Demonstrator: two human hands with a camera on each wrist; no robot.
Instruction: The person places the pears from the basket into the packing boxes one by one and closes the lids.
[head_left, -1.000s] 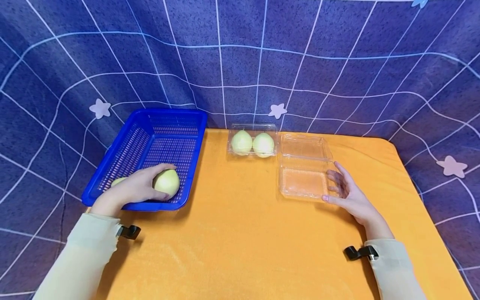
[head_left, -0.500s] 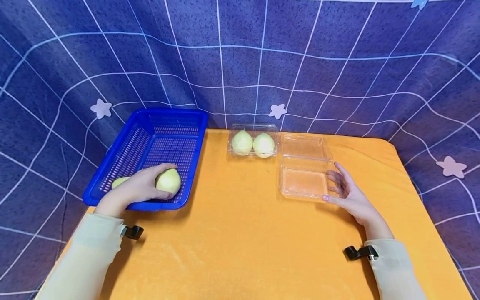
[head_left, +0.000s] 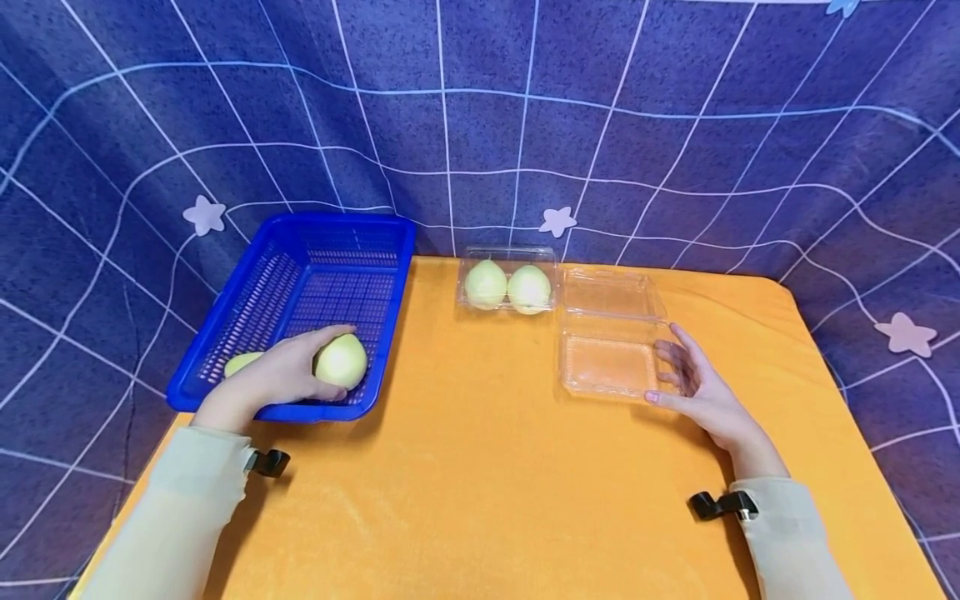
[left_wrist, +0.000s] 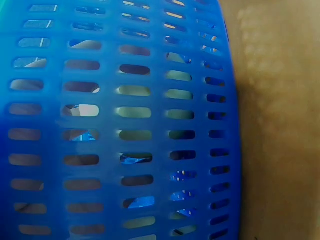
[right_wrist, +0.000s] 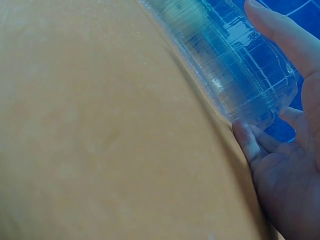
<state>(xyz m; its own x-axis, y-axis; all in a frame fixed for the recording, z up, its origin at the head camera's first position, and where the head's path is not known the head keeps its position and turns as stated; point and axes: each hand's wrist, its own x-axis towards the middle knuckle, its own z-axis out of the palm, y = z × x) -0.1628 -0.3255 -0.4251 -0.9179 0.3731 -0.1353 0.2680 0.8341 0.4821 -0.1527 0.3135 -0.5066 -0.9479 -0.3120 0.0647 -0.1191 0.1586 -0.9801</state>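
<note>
My left hand (head_left: 281, 372) reaches into the front of the blue plastic basket (head_left: 403, 275) and grips a pale yellow-green pear (head_left: 343, 363), fingers on its far side and thumb on the near side. Another yellow-green fruit (head_left: 242, 362) shows partly behind that wrist. At the right, an unlidded clear plastic clamshell box (head_left: 609, 367) lies with its lid folded back. Beside its right end, my right hand (head_left: 705, 396) has thumb and fingers spread, fingertips at the wall. In the left wrist view, the basket's slotted wall (left_wrist: 107, 145) hides most of the left hand.
A closed clear box (head_left: 517, 252) with two pears (head_left: 486, 285) stands at the back of the orange-covered table (head_left: 465, 483), left of the unlidded box. Behind the table hangs a blue curtain (head_left: 480, 133) with a grid and stars.
My left hand has shifted slightly right and up with the pear, still within the basket. The right hand and the boxes stay in place.
</note>
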